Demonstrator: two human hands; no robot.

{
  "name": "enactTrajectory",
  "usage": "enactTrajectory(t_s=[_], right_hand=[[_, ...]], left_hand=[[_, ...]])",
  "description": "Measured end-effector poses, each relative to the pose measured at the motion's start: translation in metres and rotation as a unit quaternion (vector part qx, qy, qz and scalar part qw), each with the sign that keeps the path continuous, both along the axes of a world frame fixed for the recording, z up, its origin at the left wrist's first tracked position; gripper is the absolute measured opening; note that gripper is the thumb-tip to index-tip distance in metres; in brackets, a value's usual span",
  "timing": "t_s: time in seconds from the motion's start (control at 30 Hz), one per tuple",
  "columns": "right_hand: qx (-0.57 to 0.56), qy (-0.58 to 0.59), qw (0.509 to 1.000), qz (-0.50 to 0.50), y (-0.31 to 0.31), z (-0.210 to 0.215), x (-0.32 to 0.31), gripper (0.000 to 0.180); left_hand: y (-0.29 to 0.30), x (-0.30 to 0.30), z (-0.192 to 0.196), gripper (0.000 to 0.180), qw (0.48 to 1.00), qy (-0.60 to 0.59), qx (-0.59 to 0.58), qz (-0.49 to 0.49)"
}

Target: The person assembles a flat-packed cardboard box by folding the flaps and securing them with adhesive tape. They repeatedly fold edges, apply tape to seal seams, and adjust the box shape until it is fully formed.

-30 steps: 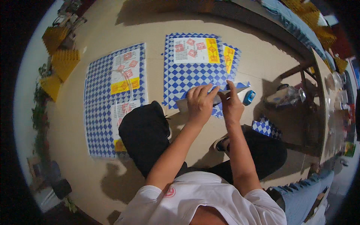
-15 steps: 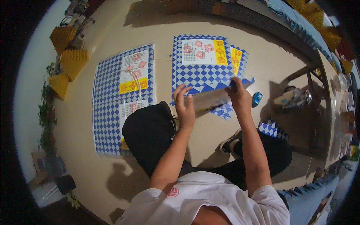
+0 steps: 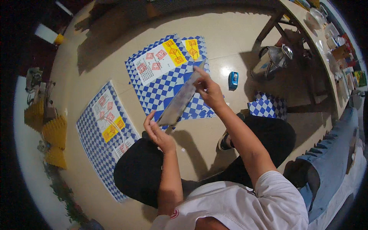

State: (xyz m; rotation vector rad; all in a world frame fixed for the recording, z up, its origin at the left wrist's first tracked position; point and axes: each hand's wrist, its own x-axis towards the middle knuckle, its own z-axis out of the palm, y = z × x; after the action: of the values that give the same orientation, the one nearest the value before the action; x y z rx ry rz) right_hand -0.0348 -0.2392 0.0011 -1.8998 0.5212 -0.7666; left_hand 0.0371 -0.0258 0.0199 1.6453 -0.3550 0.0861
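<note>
A long, flat greyish panel (image 3: 179,99) is held slanted in front of me, over blue-and-white checkered sheets (image 3: 143,94) on the floor. My left hand (image 3: 161,138) grips its near left end, thumb and fingers at the edge. At the far right end my right hand (image 3: 210,90) pinches the panel, its fingertips bent round the edge. The panel's material is hard to make out. White and yellow printed labels (image 3: 155,63) lie on the checkered sheets beneath.
Left of my knee lies a plastic-wrapped checkered stack (image 3: 94,149) with a pale strap. A small blue device (image 3: 233,81) sits on the floor to the right. Beyond are a metal pot (image 3: 268,63), a folded checkered piece (image 3: 263,108) and a wooden table (image 3: 306,34).
My head view has turned right, so the floor things appear shifted left and tilted. The panel stands at a steeper slant, its right end higher in the picture; both hands still hold it.
</note>
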Motion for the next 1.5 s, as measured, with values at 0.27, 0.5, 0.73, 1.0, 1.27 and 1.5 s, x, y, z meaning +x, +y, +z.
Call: enactTrajectory(t_s=[0.27,0.5,0.73,1.0,1.27,1.5], right_hand=[[0.173,0.236,0.863,-0.411,-0.152,-0.276,-0.126,0.041],[0.295,0.259,0.840,-0.374,-0.181,-0.242,-0.120,0.034],[0.485,0.171,0.806,-0.292,-0.219,-0.281,-0.127,0.031],[0.566,0.167,0.767,-0.253,-0.230,-0.286,-0.136,0.026],[0.582,-0.015,0.767,-0.270,-0.185,-0.309,-0.137,0.012],[0.450,0.121,0.825,-0.319,-0.185,-0.323,-0.140,0.016]], left_hand=[[-0.017,0.014,-0.008,0.045,0.997,0.002,-0.070,-0.029],[-0.018,0.017,-0.004,0.043,0.997,0.013,-0.071,0.019],[-0.016,0.021,-0.010,0.041,0.996,0.028,-0.075,0.037],[-0.019,0.024,-0.007,0.039,0.992,0.056,-0.110,0.022],[-0.017,0.023,-0.005,0.039,0.992,0.061,-0.105,0.017],[-0.023,0.023,-0.005,0.038,0.991,0.059,-0.116,0.028]])
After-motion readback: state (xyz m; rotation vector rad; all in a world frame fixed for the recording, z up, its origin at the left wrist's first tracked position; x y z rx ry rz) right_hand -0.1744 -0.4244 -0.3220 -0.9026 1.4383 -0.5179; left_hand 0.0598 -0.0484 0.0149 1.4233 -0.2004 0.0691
